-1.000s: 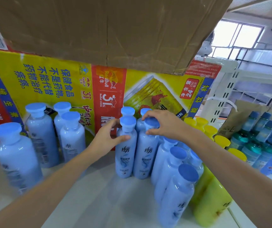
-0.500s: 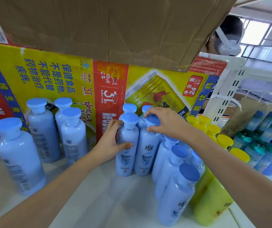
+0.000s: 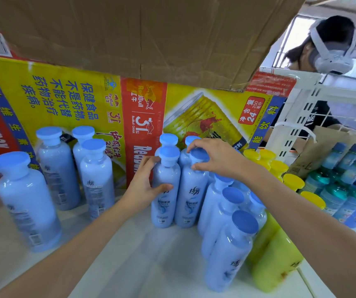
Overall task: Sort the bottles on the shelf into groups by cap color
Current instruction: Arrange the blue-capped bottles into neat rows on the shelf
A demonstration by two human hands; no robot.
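Note:
On the white shelf (image 3: 142, 259) stand several pale blue bottles. My left hand (image 3: 146, 186) grips the body of a light-blue-capped bottle (image 3: 165, 203) at the centre. Right beside it stands a darker-blue-capped bottle (image 3: 191, 203), and my right hand (image 3: 215, 157) pinches its cap from above. More dark-blue-capped bottles (image 3: 228, 250) run toward me on the right. A group of light-blue-capped bottles (image 3: 58, 168) stands at the left. Yellow bottles with yellow caps (image 3: 276, 259) line the right side.
A yellow and red printed carton (image 3: 76, 97) forms the back wall, and a brown cardboard box (image 3: 140, 31) hangs overhead. Teal-capped bottles (image 3: 340, 186) fill the neighbouring white rack at the right. A person wearing a headset (image 3: 327, 50) stands behind that rack.
Both hands stay on the same two centre bottles. The view has shifted, bringing the person behind the rack into sight.

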